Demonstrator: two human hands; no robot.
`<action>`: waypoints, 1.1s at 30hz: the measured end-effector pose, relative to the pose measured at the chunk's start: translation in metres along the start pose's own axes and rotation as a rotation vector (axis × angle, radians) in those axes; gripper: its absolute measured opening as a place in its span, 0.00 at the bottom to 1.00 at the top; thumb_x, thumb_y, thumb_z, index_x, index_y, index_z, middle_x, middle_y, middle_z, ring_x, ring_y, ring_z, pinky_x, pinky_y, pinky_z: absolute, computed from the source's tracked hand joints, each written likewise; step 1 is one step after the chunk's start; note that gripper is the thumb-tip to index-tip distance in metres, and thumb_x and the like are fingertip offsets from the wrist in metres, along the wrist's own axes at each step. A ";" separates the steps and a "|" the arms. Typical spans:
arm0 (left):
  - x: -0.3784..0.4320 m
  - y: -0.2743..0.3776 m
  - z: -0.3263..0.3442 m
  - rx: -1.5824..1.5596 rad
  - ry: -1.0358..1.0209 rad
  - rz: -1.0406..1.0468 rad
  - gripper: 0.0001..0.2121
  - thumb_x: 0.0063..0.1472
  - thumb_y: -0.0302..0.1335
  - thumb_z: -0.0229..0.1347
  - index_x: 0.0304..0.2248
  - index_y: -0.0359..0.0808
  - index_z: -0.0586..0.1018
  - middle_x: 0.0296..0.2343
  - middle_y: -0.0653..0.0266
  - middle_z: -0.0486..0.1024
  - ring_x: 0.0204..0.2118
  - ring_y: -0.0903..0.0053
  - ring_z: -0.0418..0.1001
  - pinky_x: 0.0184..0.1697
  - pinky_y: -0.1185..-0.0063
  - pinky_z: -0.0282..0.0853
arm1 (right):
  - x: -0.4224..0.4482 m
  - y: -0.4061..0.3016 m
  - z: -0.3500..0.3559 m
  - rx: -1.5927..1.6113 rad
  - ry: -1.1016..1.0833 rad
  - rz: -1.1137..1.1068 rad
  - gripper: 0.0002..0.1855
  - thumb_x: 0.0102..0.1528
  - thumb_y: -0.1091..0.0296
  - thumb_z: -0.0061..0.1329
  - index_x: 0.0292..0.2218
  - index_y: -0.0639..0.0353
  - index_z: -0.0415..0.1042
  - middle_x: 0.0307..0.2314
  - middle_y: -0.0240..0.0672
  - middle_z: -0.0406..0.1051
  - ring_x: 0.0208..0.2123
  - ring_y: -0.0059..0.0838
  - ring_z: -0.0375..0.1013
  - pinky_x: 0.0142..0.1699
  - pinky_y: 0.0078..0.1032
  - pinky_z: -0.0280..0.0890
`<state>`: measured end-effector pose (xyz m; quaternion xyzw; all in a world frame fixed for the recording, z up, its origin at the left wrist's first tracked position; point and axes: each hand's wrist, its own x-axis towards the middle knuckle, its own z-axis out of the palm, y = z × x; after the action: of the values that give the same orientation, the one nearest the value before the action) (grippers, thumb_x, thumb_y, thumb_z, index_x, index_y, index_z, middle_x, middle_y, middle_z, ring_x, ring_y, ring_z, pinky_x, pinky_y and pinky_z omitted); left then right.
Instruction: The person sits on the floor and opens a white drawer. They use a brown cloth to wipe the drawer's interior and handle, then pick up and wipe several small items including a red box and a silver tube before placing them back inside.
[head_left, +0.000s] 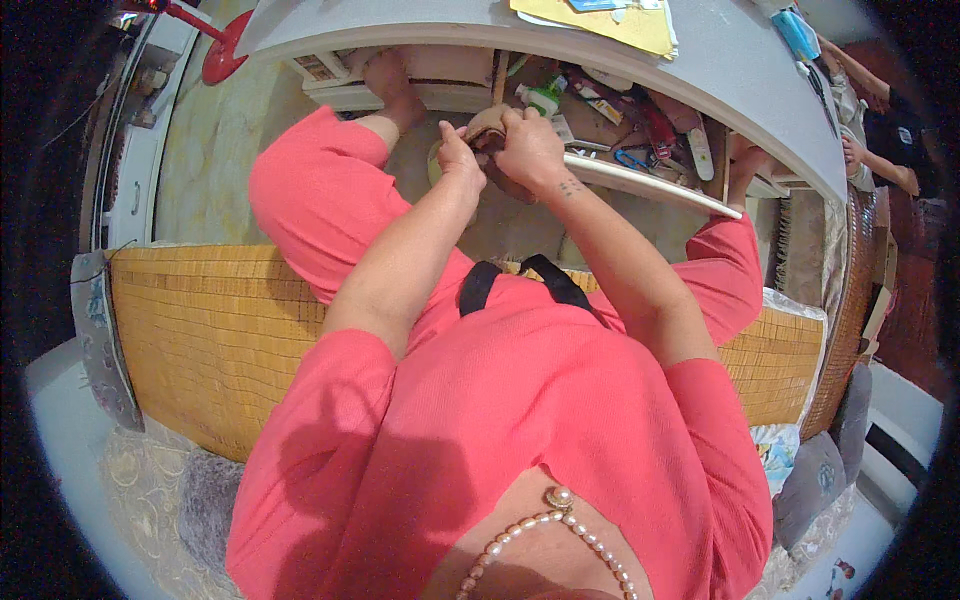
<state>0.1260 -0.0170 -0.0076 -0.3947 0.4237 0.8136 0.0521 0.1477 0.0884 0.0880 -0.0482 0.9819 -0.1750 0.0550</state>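
My left hand and my right hand hold a brown hollow item between them, its dark opening towards me. What kind of item it is, the picture does not settle. Its upper part bulges out beyond my fingers. Just past my right hand is an open drawer under the table. In it lie a green and white bottle, blue-handled scissors, a red item, a white elongated item and several tubes and small boxes. A pale round rim, partly hidden, shows below my left hand.
The white table spans the far side, with yellow papers on top. A red round stand base is at upper left. I sit on a bamboo mat. Another person's arm shows at right, beside the table's end.
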 end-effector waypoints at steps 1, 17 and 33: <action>-0.004 0.003 0.001 -0.019 -0.034 -0.024 0.29 0.60 0.53 0.34 0.43 0.34 0.69 0.37 0.61 0.71 0.38 0.69 0.70 0.43 0.70 0.65 | 0.002 0.001 0.001 0.030 -0.012 0.001 0.22 0.40 0.64 0.53 0.38 0.59 0.67 0.36 0.47 0.65 0.41 0.45 0.67 0.42 0.36 0.65; -0.047 0.096 0.006 0.365 -0.419 0.349 0.20 0.42 0.18 0.55 0.39 0.34 0.69 0.29 0.66 0.72 0.27 0.77 0.71 0.27 0.81 0.68 | -0.031 0.024 -0.003 1.325 -0.123 -0.320 0.47 0.46 0.80 0.43 0.59 0.43 0.31 0.55 0.40 0.49 0.56 0.34 0.52 0.54 0.28 0.54; -0.111 0.008 0.012 2.009 -0.442 0.996 0.31 0.45 0.27 0.55 0.49 0.33 0.57 0.37 0.54 0.65 0.41 0.62 0.67 0.39 0.69 0.68 | -0.085 0.173 0.024 -0.220 0.434 0.100 0.15 0.53 0.59 0.41 0.42 0.51 0.68 0.43 0.35 0.63 0.49 0.37 0.57 0.55 0.45 0.45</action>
<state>0.1918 0.0144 0.0779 0.1890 0.9739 0.0890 0.0892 0.2217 0.2518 0.0133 0.0335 0.9850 -0.0702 -0.1541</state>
